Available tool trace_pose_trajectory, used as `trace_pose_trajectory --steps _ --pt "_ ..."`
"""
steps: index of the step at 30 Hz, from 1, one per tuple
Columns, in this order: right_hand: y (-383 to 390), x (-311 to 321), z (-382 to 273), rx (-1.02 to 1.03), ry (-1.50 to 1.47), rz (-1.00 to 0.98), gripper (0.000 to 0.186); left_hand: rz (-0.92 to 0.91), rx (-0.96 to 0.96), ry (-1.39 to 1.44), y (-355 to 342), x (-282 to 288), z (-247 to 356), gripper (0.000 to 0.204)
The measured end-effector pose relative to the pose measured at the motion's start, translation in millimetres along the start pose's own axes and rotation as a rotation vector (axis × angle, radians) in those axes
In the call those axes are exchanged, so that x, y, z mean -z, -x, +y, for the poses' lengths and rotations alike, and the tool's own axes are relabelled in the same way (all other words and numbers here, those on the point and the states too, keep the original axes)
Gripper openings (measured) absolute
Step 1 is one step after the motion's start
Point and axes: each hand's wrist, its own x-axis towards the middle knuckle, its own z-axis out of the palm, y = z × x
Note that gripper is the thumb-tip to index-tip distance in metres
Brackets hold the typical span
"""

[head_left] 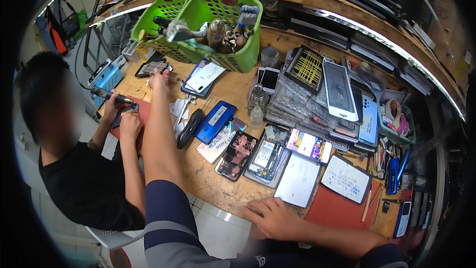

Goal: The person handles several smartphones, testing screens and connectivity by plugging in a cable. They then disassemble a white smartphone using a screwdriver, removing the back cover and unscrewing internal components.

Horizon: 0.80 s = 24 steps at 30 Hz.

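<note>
My left arm stretches far across the bench. My left hand (pixel 159 78) is at a few flat, brownish-grey pieces (pixel 154 67) near the back; its fingers are bent together at them, and what they hold is too small to make out. My right hand (pixel 273 217) rests at the front edge of the bench with loosely bent fingers apart, and nothing shows in it. Beyond it lies a white sheet-like pad (pixel 297 181). Left of the pad are an opened phone (pixel 267 155) with its inside showing and a dark phone with a lit screen (pixel 237 155).
At left a person in black holds a hot-air tool (pixel 106 94) over a small device. Green baskets (pixel 245 52) of brushes and bottles hang at the back. Stacked screens in plastic (pixel 297 101), a blue phone (pixel 215 121) and a red mat (pixel 329 206) occupy the bench.
</note>
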Motion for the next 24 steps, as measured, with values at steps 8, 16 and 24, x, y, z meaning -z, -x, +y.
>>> trace_pose_trajectory --steps 8,16,24 --pt "-7.9 2.5 1.0 -0.013 0.014 0.012 0.061 0.042 -0.142 0.073 -58.7 -20.2 4.1 0.015" --pt "-5.0 5.1 -1.4 -0.047 -0.017 -0.044 0.063 -0.134 -0.099 -0.023 -24.0 -28.6 21.2 0.004" --pt "0.5 -2.0 -0.8 -0.006 0.018 0.013 0.07 -0.193 0.079 0.372 115.8 -32.0 24.8 0.02"
